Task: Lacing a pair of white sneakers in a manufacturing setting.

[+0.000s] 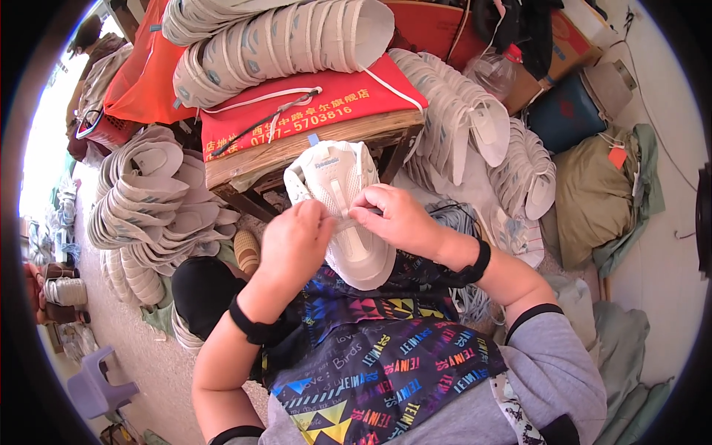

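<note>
In front of me a pale grey-white shoe upper (363, 256) leans toward the table edge, its toe end near my lap and a small blue tab at its top. My left hand (297, 237) is closed in a pinch over the left side of the upper's lacing opening. From the other side my right hand (397, 217) pinches with thumb and forefinger, close to the left fingertips. Something pale and thin seems to lie between the fingertips, too small to make out. A dark patterned apron (393, 356) covers my lap below the upper.
Stacked shoe uppers (289, 48) lie on a red cloth bag (348, 93) over a wooden table (315, 137). More piles of uppers (141, 200) stand at left, and others (482, 130) at right. Grey-blue lace bundles (454, 216) hang at right. A purple stool (100, 382) stands lower left.
</note>
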A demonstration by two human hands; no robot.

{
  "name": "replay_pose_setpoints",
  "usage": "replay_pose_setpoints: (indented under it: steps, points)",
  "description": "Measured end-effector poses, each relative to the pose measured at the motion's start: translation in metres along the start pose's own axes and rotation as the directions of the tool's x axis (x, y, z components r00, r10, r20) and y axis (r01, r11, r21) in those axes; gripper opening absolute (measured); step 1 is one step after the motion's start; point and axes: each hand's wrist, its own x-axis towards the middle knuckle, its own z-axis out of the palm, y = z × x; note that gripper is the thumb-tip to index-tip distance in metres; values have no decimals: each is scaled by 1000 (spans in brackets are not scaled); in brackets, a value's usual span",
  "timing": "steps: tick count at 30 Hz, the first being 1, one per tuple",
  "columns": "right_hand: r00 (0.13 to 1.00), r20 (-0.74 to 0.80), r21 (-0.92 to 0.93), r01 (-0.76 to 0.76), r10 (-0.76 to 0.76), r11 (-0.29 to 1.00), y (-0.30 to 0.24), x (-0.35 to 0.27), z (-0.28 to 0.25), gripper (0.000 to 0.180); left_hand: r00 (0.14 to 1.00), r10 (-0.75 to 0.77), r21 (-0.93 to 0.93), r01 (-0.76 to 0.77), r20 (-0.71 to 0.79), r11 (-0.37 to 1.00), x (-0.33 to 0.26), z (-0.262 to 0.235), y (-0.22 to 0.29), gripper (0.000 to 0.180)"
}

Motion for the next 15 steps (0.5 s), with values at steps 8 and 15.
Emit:
replay_pose_setpoints:
  steps: [8, 15]
  points:
    - [966, 108, -178, -215, 236, 960, 14, -19, -44, 15, 790, -287, 492, 575, -542, 654, -120, -158, -212, 28]
    - [999, -17, -586, -52, 51, 808, 85, -65, -56, 9, 251, -648, 151, 967, -719, 207, -353, -272, -347, 39]
